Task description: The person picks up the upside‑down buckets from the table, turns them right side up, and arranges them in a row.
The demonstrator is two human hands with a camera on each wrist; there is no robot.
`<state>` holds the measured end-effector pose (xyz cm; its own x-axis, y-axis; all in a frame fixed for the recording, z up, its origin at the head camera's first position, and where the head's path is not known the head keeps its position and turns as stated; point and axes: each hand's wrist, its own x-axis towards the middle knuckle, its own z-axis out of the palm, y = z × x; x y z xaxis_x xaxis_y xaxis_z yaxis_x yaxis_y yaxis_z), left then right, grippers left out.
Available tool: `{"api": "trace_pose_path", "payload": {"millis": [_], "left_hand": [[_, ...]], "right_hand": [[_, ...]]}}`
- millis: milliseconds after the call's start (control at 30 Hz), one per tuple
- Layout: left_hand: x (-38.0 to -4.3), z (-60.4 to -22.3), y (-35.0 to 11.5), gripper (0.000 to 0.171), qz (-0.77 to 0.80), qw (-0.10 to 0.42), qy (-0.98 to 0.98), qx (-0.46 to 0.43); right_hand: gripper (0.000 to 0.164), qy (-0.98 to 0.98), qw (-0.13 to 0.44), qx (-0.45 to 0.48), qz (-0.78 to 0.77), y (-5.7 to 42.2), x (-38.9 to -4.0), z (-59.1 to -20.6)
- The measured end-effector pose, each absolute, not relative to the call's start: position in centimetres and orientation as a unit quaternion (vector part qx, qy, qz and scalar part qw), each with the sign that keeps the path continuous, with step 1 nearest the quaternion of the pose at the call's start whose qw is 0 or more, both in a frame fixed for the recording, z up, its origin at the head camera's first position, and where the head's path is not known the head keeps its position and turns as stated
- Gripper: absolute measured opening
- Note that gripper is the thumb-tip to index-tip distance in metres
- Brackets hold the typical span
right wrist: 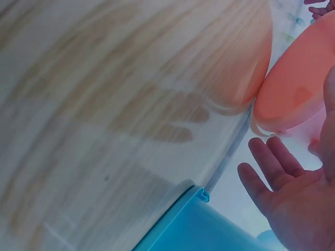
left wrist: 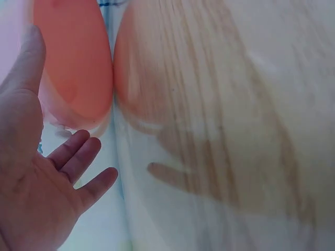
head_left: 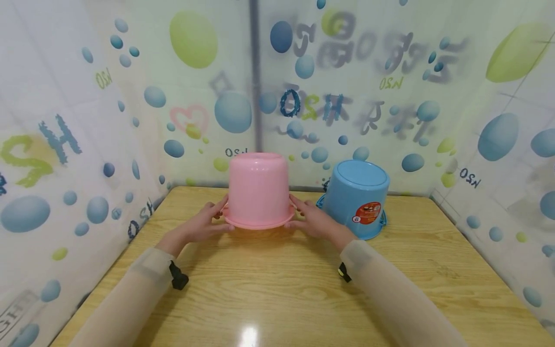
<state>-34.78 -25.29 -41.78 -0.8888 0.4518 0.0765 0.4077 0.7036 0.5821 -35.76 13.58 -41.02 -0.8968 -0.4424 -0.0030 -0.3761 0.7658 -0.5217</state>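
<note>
Nearest on my head feed, two pale sleeves (head_left: pixel 403 294) reach over the wooden table (head_left: pixel 260 289); ahead, I see the left hand (head_left: pixel 204 224) and right hand (head_left: pixel 318 221) each pinching the rim of the pink bucket (head_left: pixel 258 190) at opposite sides, lower fingers spread; the bucket is held mouth down above the tabletop; just beside the right hand, the blue bucket (head_left: pixel 344 200) stands upside down, red label (head_left: pixel 368 213) towards me; farthest, I see the patterned backdrop (head_left: pixel 195 77).

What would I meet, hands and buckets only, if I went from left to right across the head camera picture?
Left hand → pink bucket → right hand → blue bucket.
</note>
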Motion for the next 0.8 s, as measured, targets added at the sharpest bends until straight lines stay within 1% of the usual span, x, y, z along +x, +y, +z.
{"api": "trace_pose_path", "payload": {"millis": [233, 500, 800], "left_hand": [[-34.6, -41.4, -25.4, 0.099, 0.324, 0.043, 0.917, 0.228], [-34.6, -41.4, -25.3, 0.093, 0.323, 0.040, 0.921, 0.216], [-34.3, -41.3, -25.1, 0.089, 0.340, 0.024, 0.918, 0.205]], "right_hand": [[0.094, 0.931, 0.054, -0.232, -0.275, 14.1, -35.6, -41.3], [0.093, 0.928, 0.059, -0.229, -0.287, 14.2, -35.2, -41.1], [0.092, 0.921, 0.052, -0.232, -0.310, 14.1, -34.6, -41.0]]}}
